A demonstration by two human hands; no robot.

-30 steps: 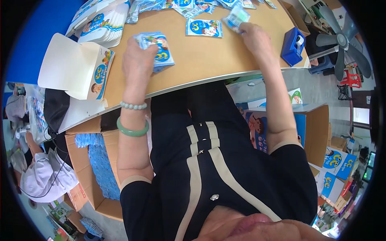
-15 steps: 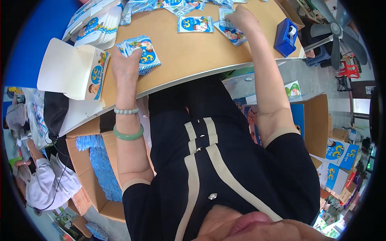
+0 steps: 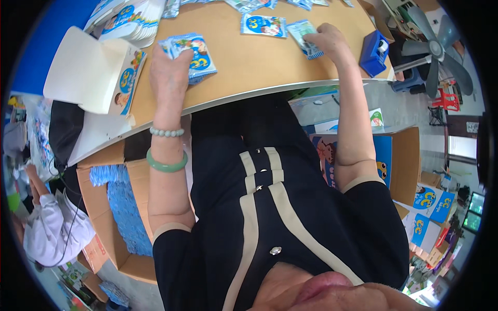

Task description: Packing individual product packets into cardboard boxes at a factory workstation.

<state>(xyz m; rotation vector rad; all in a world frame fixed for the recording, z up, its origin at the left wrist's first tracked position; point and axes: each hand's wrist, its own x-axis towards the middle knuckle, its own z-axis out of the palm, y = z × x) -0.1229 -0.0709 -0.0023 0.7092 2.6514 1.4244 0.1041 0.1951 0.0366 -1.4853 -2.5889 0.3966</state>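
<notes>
My left hand (image 3: 170, 72) grips a small stack of blue and white printed sachets (image 3: 203, 58), thumb on top, above the near left of the table. At the right, my right hand (image 3: 331, 42) has its thumb and fingers closed on a sachet (image 3: 302, 35), which is tilted over the tabletop. Whether a second sachet lies under that one I cannot tell. Between the hands, toward the far side, a single sachet (image 3: 263, 26) lies flat, printed face up.
An open white carton (image 3: 106, 78) lies left of my left hand, with a stack of flat cartons (image 3: 132, 23) behind it. Several loose sachets (image 3: 249, 5) line the far side. A blue tape dispenser (image 3: 374, 54) stands near the right edge. Below left, a cardboard box (image 3: 137, 207) holds blue packets.
My right hand has drawn nearer and slightly right with its sachet, which now covers the spot where another lay below it. My left hand still grips its stack. The view has shifted a little.
</notes>
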